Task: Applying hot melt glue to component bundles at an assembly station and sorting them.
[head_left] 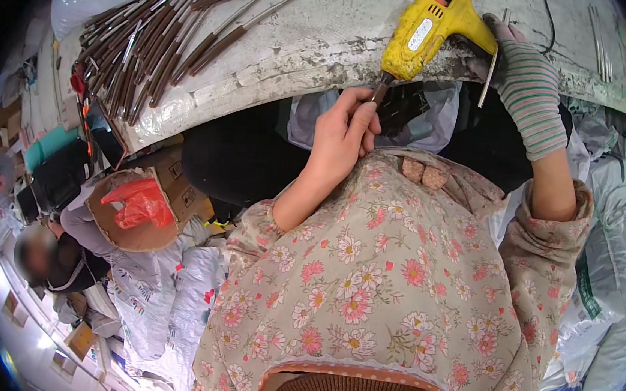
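Observation:
A yellow hot glue gun (pixel 425 34), smeared with dark marks, lies over the near edge of the worktable, its nozzle pointing toward me. My bare left hand (pixel 346 127) pinches a short brown tube (pixel 379 92) between thumb and fingers, one end right at the nozzle. How far the tube runs inside the hand is hidden. My right hand (pixel 523 84), in a striped knit glove with dark fingers, is closed around a slim silver metal rod (pixel 490 73), beside the end of the gun's handle. Some of its fingers are hidden behind the handle and rod.
Many brown-and-silver rods (pixel 154 41) lie piled on the worktable (pixel 306 36) at left. Thin metal rods (pixel 600 44) and a black cable (pixel 550 22) are at right. An open carton (pixel 131 242) holds a red bag (pixel 139 203). Another person (pixel 69 259) sits far left.

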{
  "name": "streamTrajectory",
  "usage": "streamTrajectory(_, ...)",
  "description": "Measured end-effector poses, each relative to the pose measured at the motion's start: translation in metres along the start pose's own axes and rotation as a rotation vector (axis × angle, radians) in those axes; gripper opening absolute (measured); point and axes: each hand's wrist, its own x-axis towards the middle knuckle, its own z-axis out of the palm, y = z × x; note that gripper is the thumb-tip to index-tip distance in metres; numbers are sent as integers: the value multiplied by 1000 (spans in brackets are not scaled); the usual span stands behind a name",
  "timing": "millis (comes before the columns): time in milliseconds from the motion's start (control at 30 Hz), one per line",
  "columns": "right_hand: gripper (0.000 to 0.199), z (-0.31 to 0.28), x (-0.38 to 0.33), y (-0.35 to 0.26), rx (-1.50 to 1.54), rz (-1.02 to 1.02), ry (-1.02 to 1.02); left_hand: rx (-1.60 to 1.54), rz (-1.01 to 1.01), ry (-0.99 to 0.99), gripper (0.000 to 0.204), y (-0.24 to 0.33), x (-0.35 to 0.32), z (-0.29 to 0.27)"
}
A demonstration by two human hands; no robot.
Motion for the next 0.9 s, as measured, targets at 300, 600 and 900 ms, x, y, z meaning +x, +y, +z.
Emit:
streamTrajectory(300,60,4,0,6,64,-27,61,31,45,2,22,1,-12,-7)
streamTrajectory(600,55,-17,-41,-35,920,-263,204,-87,301,2,20,2,-12,-10)
streamTrajectory(900,61,-17,-75,-78,1688,105,-284,25,373,-32,17,4,-16,-12)
